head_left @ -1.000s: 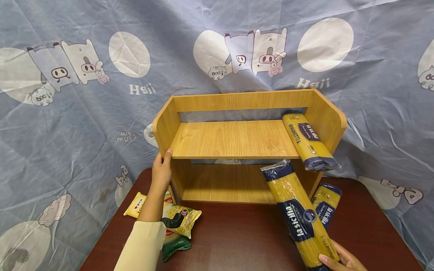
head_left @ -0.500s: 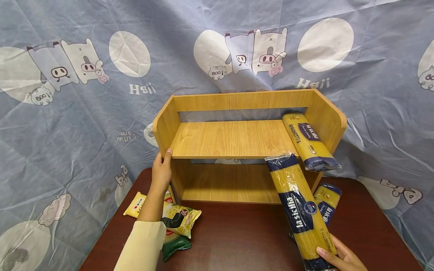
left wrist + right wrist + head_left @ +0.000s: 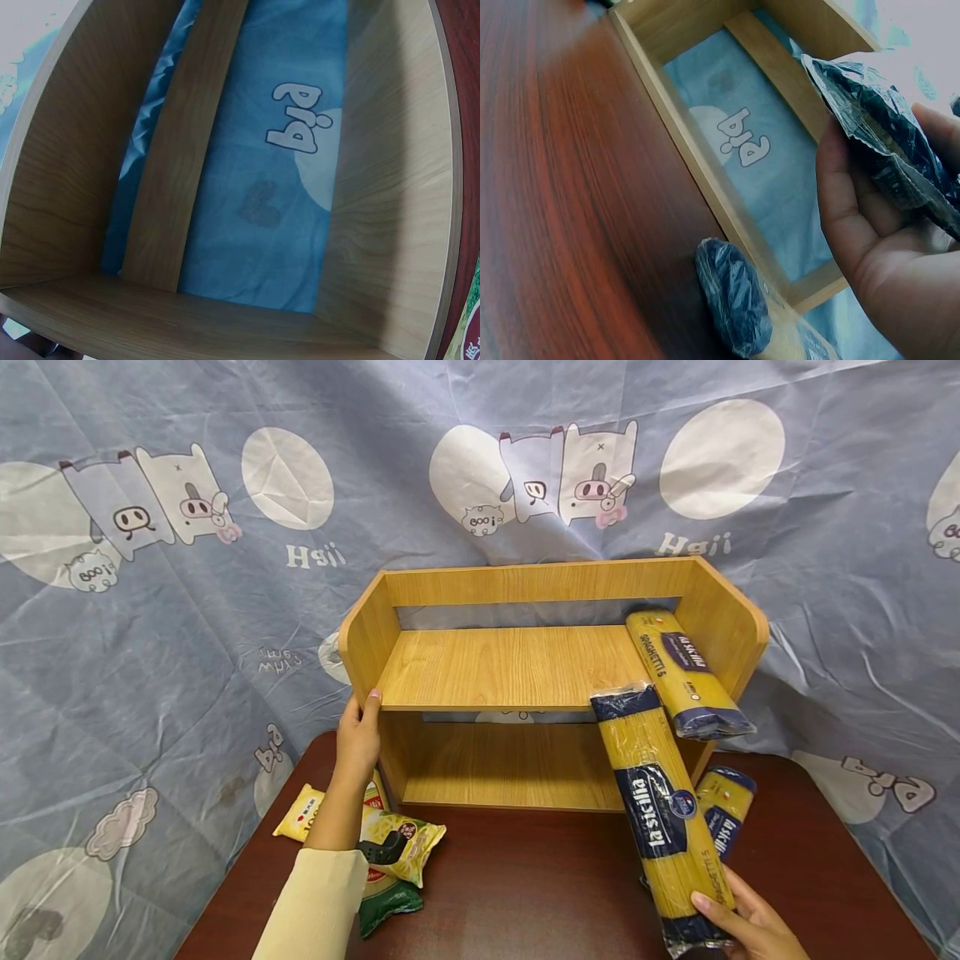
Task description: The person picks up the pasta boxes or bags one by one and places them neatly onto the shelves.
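Note:
A long yellow and navy packet of spaghetti (image 3: 660, 810) is held by its near end in my right hand (image 3: 753, 914), thumb on top. It slants upward, its far end overlapping the front edge of the upper shelf in the head view. The right wrist view shows the packet's crimped dark end (image 3: 889, 127) in the curled fingers. My left hand (image 3: 358, 731) grips the left side panel of the wooden shelf unit (image 3: 517, 668) at upper-shelf height. A second spaghetti packet (image 3: 682, 672) lies on the upper shelf against the right panel, its near end jutting past the edge.
Another spaghetti packet (image 3: 723, 806) lies on the dark red table (image 3: 525, 885), right of the unit. Several food bags, among them a yellow bag (image 3: 408, 843) and a green-ended bag (image 3: 390, 906), lie around and under the left forearm. A patterned cloth (image 3: 225, 635) hangs behind.
My right hand has raised the spaghetti packet, moving it slightly forward; its far end has risen from below the upper shelf's edge to just above it. The left hand stays put.

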Available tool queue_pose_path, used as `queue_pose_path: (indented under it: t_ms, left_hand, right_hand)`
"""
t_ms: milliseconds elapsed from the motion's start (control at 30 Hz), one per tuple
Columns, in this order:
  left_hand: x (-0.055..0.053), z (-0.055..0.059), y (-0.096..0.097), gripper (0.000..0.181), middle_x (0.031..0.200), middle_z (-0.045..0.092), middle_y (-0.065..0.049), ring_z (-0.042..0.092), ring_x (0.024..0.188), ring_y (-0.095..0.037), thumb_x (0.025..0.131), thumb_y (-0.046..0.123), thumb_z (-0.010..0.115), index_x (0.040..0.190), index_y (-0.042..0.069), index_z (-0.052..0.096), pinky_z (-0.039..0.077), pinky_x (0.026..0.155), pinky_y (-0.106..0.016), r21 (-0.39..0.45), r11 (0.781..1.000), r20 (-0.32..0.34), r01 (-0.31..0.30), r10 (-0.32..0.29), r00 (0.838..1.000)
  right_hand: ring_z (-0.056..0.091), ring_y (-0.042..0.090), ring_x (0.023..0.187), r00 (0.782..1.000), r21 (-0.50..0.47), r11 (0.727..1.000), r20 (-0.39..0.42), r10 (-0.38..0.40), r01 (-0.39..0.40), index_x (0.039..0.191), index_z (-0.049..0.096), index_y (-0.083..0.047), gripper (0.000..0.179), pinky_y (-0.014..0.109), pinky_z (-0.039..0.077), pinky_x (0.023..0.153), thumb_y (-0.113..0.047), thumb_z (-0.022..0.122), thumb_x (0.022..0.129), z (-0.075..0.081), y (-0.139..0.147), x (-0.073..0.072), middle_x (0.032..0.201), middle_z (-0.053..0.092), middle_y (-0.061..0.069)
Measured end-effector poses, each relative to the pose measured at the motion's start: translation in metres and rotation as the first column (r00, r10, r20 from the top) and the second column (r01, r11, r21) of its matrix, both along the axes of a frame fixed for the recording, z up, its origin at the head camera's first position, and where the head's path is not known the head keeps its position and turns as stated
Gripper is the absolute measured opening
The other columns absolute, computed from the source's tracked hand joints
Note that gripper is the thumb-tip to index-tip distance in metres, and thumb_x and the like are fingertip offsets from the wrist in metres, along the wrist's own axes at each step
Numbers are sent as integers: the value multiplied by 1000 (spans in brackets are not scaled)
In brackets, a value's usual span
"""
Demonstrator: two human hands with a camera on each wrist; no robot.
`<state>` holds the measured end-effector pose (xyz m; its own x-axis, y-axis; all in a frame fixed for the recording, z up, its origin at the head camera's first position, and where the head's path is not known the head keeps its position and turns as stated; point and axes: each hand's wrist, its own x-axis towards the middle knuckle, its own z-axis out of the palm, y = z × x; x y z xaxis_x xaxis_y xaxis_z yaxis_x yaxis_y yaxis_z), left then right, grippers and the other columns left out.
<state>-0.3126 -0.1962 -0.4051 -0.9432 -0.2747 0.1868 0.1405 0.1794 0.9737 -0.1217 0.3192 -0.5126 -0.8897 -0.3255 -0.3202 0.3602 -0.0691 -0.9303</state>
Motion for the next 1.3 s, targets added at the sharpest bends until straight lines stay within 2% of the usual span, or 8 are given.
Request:
queue_pose_path:
  t_ms: [133, 267, 367, 533, 700, 833, 1100, 1300]
  left_hand:
    - [1, 0, 0, 60, 148, 52, -15, 50, 133, -33, 102, 58, 48, 153, 26, 44, 38, 114, -53, 1, 1000, 5, -2, 2, 1000]
    - [1, 1, 1, 59, 147, 52, -15, 50, 132, -33, 102, 56, 48, 152, 25, 44, 38, 114, -52, 13, 1000, -4, -1, 1, 1000]
    - [1, 1, 1, 58, 146, 53, -16, 51, 131, -33, 103, 55, 49, 151, 23, 46, 38, 113, -51, 16, 1000, -15, -2, 2, 1000]
    - [0, 0, 1, 59, 145, 54, -16, 51, 131, -33, 102, 57, 48, 151, 24, 46, 38, 113, -52, 6, 1000, -1, -6, 6, 1000]
    - [0, 0, 1, 59, 146, 53, -15, 51, 132, -33, 102, 57, 48, 152, 26, 45, 38, 114, -52, 4, 1000, 8, -4, 4, 1000]
    - [0, 1, 2, 58, 145, 54, -15, 52, 131, -33, 102, 56, 48, 152, 25, 45, 39, 113, -52, 4, 1000, 4, -10, 10, 1000]
    - [0, 1, 2, 58, 144, 55, -16, 52, 129, -33, 103, 54, 49, 152, 24, 45, 40, 112, -50, 8, 1000, -10, -10, 10, 1000]
    - [0, 0, 1, 59, 146, 53, -16, 51, 131, -33, 102, 56, 48, 153, 25, 44, 38, 113, -51, 0, 1000, -5, -4, 4, 1000]
  right_hand:
    - [67, 14, 99, 1000, -66, 998, -28, 0, -2, 121, 50, -58, 39, 33, 58, 79, -21, 43, 110, 1, -5, 0, 111, 70, -12]
    - [67, 13, 102, 1000, -114, 993, -17, -14, 12, 122, 51, -53, 36, 35, 58, 86, -21, 41, 111, 2, -10, -1, 112, 68, -12]
    - [67, 13, 102, 999, -87, 995, -9, -48, 47, 122, 49, -52, 32, 36, 59, 87, -23, 42, 110, 4, -15, -2, 112, 67, -12]
    - [68, 14, 99, 992, -16, 993, -40, -118, 117, 124, 46, -51, 31, 36, 60, 85, -23, 44, 110, 9, -23, -2, 111, 66, -10]
    - [67, 15, 99, 974, 42, 974, -36, -222, 224, 127, 43, -46, 28, 37, 60, 86, -25, 49, 108, 12, -33, -3, 111, 64, -9]
    - [67, 14, 99, 961, 33, 963, -74, -266, 269, 130, 42, -44, 31, 38, 60, 84, -24, 49, 108, 11, -41, -4, 112, 64, -9]
    - [67, 11, 103, 958, -68, 972, -163, -235, 226, 145, 33, -37, 40, 34, 60, 86, -20, 43, 110, 10, -46, -6, 118, 64, -13]
    - [66, 10, 105, 951, -149, 966, -197, -237, 210, 145, 34, -35, 40, 34, 60, 86, -17, 42, 110, 13, -50, -8, 121, 65, -13]
